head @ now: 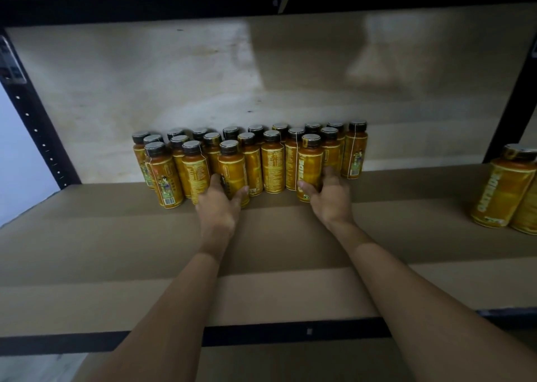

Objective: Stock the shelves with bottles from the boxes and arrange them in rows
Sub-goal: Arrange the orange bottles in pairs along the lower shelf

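Fingers (215, 180) of left hand (217, 207) round 1 front bottle (232, 165), right hand (329, 197) round another bottle (309, 163), arms (180, 309) outstretched.

A pale, wood-grained back panel (174, 76) is being shown at the rear, and it is being lit unevenly: a bright patch (220, 53) is being cast at its upper middle, a softer one (386, 50) toward the right. A small dark speck (249, 111) is being picked out lower down. At far left, a black perforated upright (37, 137) is being seen slanting, with a blurred sticker (8, 61) being carried near its top, its print too smeared to be read. Beyond it, a plain white wall (17, 163) is being glimpsed, and a strip of pale floor (37, 367) is being caught at bottom left.
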